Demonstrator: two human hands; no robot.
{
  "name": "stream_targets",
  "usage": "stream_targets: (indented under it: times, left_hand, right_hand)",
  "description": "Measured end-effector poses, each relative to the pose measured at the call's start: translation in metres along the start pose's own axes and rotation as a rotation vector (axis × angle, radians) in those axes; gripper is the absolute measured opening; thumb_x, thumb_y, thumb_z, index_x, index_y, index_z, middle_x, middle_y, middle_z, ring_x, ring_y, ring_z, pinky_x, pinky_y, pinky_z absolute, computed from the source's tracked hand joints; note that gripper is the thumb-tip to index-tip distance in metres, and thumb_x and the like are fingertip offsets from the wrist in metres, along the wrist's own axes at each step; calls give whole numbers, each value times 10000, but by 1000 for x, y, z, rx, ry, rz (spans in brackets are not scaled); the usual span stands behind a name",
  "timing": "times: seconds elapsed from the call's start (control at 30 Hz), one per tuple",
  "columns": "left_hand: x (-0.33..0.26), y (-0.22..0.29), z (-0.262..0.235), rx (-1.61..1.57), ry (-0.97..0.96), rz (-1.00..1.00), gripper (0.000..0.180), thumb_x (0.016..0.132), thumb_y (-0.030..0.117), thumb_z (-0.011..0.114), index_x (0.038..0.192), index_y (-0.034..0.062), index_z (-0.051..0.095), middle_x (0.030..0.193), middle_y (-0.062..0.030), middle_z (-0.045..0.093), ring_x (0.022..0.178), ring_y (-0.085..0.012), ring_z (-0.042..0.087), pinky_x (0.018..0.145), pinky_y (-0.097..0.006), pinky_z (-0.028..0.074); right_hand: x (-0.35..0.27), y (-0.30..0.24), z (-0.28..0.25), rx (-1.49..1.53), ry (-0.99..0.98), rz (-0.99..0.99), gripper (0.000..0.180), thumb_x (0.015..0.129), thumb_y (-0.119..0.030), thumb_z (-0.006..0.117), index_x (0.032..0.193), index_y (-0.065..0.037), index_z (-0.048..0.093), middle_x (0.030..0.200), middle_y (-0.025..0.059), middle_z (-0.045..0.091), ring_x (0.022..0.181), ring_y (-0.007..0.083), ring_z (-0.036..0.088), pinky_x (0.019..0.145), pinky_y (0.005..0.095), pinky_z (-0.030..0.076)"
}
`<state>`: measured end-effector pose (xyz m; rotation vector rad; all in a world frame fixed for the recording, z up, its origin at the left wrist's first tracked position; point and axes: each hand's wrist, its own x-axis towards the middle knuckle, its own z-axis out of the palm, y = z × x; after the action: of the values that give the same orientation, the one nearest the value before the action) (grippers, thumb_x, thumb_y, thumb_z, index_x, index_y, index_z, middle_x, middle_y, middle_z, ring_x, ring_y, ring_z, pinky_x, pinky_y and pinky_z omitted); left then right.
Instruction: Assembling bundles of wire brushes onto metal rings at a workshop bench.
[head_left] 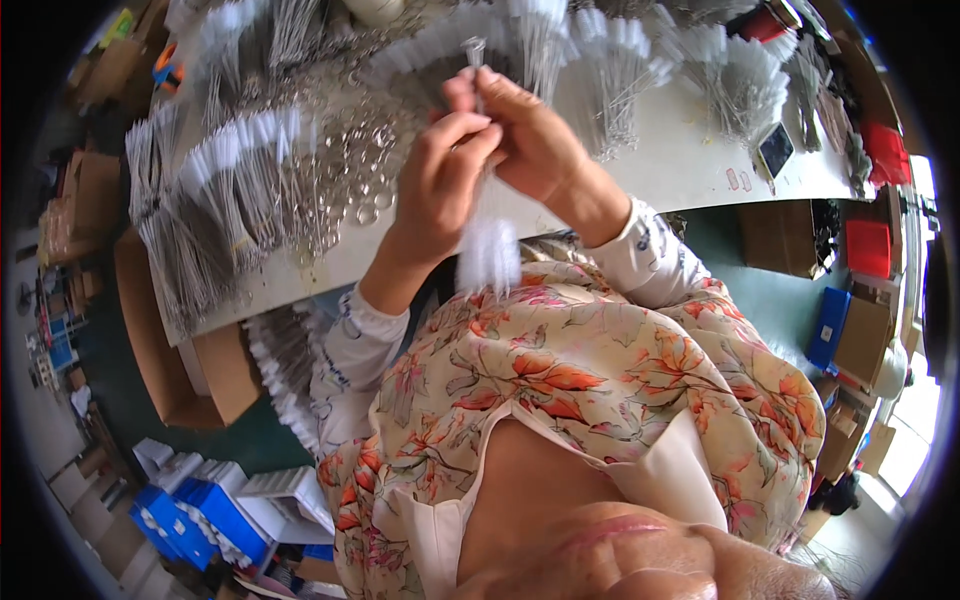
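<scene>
Close together above the front of the table, my left hand (pixel 440 185) and my right hand (pixel 540 135) are both closed around a bundle of thin wire brushes. The white bristle ends of the held brushes (pixel 489 255) hang toward me below the hands, smeared by motion. Looped wire ends (pixel 475 46) poke out above my right fingertips. How many brushes are in the bundle I cannot make out. Left of my left hand, loose metal rings (pixel 360 165) lie scattered on the table.
Bundles of similar brushes (pixel 240 160) cover the left of the white table (pixel 660 185), with more bundles (pixel 735 85) at the back right. A phone-like dark device (pixel 776 150) lies near the right end. Orange-handled scissors (pixel 166 68) are far left. An open cardboard box (pixel 190 375) stands below the left edge.
</scene>
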<state>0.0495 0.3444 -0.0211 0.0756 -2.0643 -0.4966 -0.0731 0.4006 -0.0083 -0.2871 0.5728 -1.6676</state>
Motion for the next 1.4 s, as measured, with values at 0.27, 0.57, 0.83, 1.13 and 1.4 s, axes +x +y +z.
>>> stream_targets:
  times: [0.27, 0.57, 0.83, 1.13, 1.4]
  left_hand:
    - [-76, 4, -15, -66, -220, -301, 303, 758, 85, 690, 1042, 42, 596, 907, -101, 596, 749, -238, 602, 645, -330, 496]
    - [-97, 18, -17, -177, -144, -382, 234, 766, 100, 684, 965, 29, 585, 833, -102, 624, 703, -266, 623, 587, -332, 501]
    - [-57, -10, -44, 4, -257, -117, 272, 695, 161, 741, 918, 71, 614, 837, -55, 606, 730, -211, 587, 622, -320, 495]
    - [-61, -81, -43, 278, -477, -168, 122, 695, 91, 723, 793, 68, 654, 893, -20, 616, 894, -196, 552, 806, -335, 439]
    - [-17, -30, -65, -204, 47, -766, 112, 874, 91, 606, 933, 3, 643, 733, -27, 632, 581, -59, 554, 515, -186, 432]
  right_hand:
    - [-43, -69, -10, -2237, -298, 134, 110, 837, -146, 556, 778, -75, 615, 740, -5, 595, 627, 139, 564, 603, 271, 432]
    - [-45, 12, -24, -1590, -336, 303, 155, 864, -175, 581, 866, -27, 625, 702, 60, 626, 569, 155, 563, 536, 272, 449]
    - [-39, -21, -7, -1347, -315, 483, 188, 904, -171, 552, 838, -8, 618, 689, -25, 576, 553, 35, 459, 488, 197, 364]
    - [-37, -2, -66, -2028, -162, -124, 90, 830, -138, 559, 801, -83, 624, 678, 82, 630, 631, 270, 615, 577, 353, 477]
    - [-3, -6, 19, -1070, -164, 109, 220, 902, -229, 564, 869, -32, 655, 629, -15, 561, 542, 35, 435, 489, 194, 360]
